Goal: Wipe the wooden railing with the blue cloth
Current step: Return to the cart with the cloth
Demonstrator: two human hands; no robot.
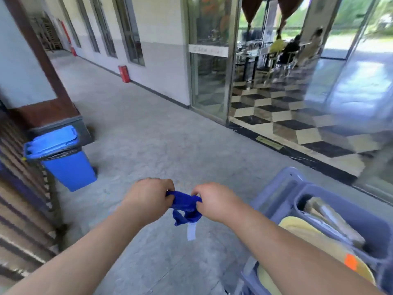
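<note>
A crumpled blue cloth (185, 207) with a white tag hanging from it is held in the air in front of me, above the concrete floor. My left hand (148, 199) grips its left end and my right hand (214, 201) grips its right end, with fingers curled round the fabric. The wooden railing (19, 188), with dark slats, runs along the far left edge of the view, well to the left of both hands.
A blue lidded bin (63, 160) stands against the railing at left. A grey-blue cart (319, 220) holding yellow cloths is at lower right. Glass doors (209, 60) open onto a checkered floor at right, with seated people beyond. A red box (124, 73) stands by the wall.
</note>
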